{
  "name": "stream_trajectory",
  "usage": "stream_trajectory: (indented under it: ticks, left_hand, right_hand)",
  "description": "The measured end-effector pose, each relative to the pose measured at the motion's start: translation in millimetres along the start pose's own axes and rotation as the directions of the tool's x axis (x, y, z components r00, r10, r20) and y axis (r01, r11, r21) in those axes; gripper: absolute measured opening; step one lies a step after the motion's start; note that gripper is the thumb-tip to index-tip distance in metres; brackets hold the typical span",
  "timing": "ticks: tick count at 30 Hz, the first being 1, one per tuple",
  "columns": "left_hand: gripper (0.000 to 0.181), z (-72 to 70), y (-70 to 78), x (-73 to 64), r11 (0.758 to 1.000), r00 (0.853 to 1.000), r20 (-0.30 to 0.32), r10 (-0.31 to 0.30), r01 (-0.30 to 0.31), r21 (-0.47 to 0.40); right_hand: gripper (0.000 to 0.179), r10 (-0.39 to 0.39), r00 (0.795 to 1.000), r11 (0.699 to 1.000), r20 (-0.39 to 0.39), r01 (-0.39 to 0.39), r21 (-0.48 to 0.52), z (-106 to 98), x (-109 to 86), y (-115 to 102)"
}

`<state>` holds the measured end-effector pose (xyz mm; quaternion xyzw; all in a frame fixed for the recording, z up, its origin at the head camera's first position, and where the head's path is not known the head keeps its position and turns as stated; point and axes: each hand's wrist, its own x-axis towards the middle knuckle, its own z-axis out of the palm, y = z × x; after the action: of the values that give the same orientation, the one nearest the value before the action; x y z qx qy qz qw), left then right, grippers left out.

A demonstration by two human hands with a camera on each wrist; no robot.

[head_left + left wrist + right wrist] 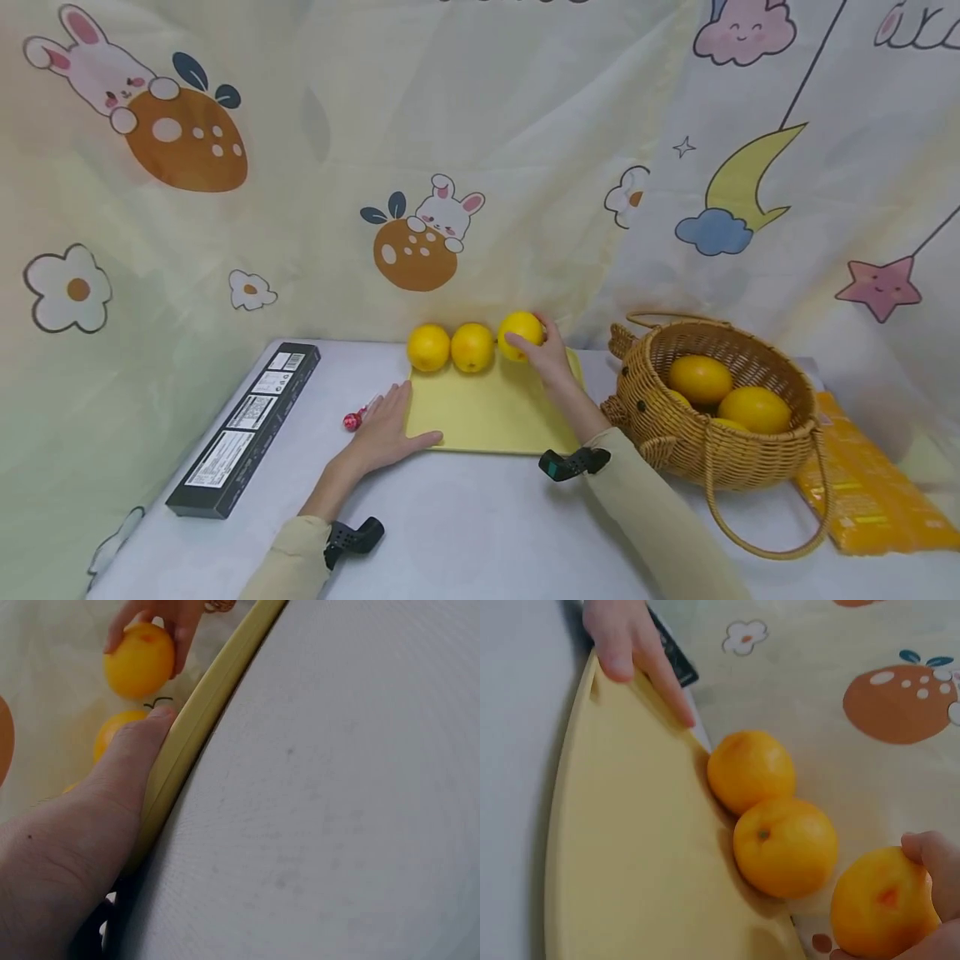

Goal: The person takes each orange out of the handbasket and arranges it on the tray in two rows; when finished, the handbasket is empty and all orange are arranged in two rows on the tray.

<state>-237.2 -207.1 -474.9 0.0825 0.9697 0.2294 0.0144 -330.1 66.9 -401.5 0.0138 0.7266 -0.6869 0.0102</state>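
At the back right of a flat yellow board [487, 417], my right hand [553, 360] grips an orange [520, 335] between thumb and fingers. In the right wrist view the held orange [885, 904] is apart from the others. Two more oranges sit side by side along the board's back edge, a left one [428, 347] and a middle one [472, 347]. My left hand [386, 429] rests at the board's left edge with fingers straight and thumb spread over the front corner. In the left wrist view its thumb [135, 754] lies along the board's rim [199, 712].
A wicker animal-shaped basket [675, 450] holding several oranges stands at the right, its handle hanging forward. Under and behind it lies an orange packet [877, 492]. At the left are a long black box [243, 429] and a red-wrapped lollipop [352, 421]. A printed cloth hangs behind.
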Motion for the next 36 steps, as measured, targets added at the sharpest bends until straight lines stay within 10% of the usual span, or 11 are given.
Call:
stream_trajectory:
  ticks: [9,36]
  left_hand:
    - [0.117,1.0,-0.6,1.0,1.0,1.0,-0.003,0.0,0.0,-0.001]
    - [0.117,0.0,-0.1,1.2,0.999,1.0,0.004,-0.013,0.014,-0.034]
  right_hand:
    - [0.078,-0.077,0.996,0.969,-0.054,0.062,-0.237,4.9,17.4,17.5]
    - [0.084,-0.062,0.998,0.947,-0.028,0.05,-0.319,13.8,18.4,29.2]
